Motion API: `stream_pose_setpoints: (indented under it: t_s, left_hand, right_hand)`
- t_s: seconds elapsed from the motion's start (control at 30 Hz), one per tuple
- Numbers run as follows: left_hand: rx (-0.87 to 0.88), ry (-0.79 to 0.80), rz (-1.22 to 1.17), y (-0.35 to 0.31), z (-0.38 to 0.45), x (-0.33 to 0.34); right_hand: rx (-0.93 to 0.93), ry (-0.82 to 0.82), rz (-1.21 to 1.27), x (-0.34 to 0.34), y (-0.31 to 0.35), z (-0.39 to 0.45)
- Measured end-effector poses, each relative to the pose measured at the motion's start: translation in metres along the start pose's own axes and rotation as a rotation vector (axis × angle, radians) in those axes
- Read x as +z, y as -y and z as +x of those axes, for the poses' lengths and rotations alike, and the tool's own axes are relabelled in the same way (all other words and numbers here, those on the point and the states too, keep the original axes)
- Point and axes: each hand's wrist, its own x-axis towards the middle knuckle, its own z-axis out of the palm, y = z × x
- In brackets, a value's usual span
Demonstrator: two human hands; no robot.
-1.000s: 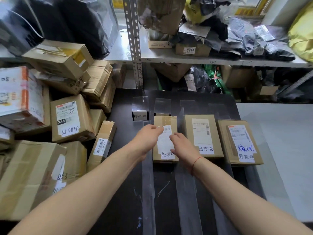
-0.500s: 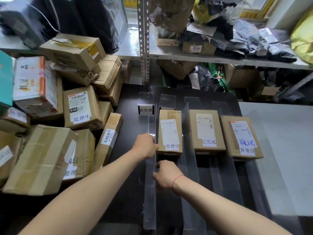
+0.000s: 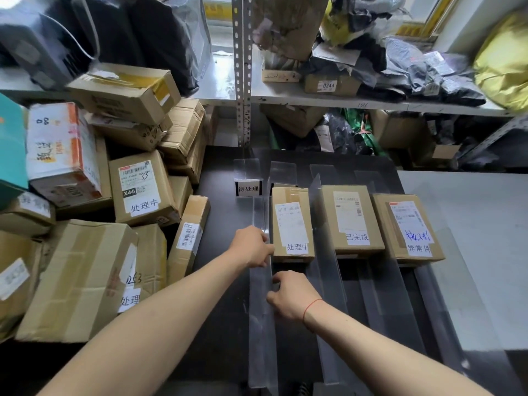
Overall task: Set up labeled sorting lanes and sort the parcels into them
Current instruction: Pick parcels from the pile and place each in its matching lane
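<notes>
Clear acrylic dividers stand lengthwise on a black table [image 3: 223, 324], forming lanes. Three brown parcels lie in them: one labelled 处理中 [image 3: 291, 224], one labelled 已完成 [image 3: 353, 220], one labelled 异常件 [image 3: 407, 228]. A small sign reading 待处理 [image 3: 248, 189] stands at the head of the leftmost lane, which holds no parcel. My left hand [image 3: 251, 247] grips the leftmost clear divider [image 3: 261, 332] from its left side, beside the 处理中 parcel. My right hand [image 3: 291, 298] pinches the same divider lower down, from its right side.
A heap of unsorted cardboard parcels [image 3: 143, 190] crowds the table's left side, some leaning on the black surface. Metal shelving [image 3: 243, 81] with bags and boxes runs along the back. A grey surface [image 3: 480, 252] lies to the right.
Both hands left the 处理中 parcel and drew back to the leftmost divider, where they now hold it. The view shifted slightly left.
</notes>
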Motion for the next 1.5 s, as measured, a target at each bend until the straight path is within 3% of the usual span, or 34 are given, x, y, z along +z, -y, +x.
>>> stream_pose_setpoints:
  t_s: [0.17,0.4,0.6,0.77,1.0,1.17,1.3,1.5]
  left_hand:
    - [0.005,-0.026,-0.003,-0.001,-0.009,-0.013]
    - [0.025,-0.131,-0.15,0.005,-0.064,-0.055]
    - [0.052,-0.396,-0.076,0.014,-0.147,-0.1]
    - [0.034,-0.607,0.004,0.029,-0.207,-0.138]
    - [0.114,-0.706,0.103,0.06,-0.256,-0.197]
    - [0.196,-0.802,0.176,0.098,-0.267,-0.281]
    - [0.159,-0.897,0.202,0.143,-0.257,-0.351]
    - [-0.05,-0.734,0.153,0.188,-0.227,-0.406]
  right_hand:
    - [0.009,-0.011,0.09,-0.008,0.002,0.002]
    - [-0.153,-0.185,0.291,-0.047,0.022,-0.011]
    - [-0.475,-0.203,0.39,-0.07,0.073,-0.045]
    - [-0.596,-0.196,0.41,-0.072,0.115,-0.063]
    - [-0.642,-0.181,0.412,-0.058,0.183,-0.08]
    - [-0.659,-0.158,0.501,-0.032,0.268,-0.083]
    - [-0.652,-0.153,0.552,-0.002,0.341,-0.071]
    - [-0.491,-0.04,0.637,0.036,0.426,-0.039]
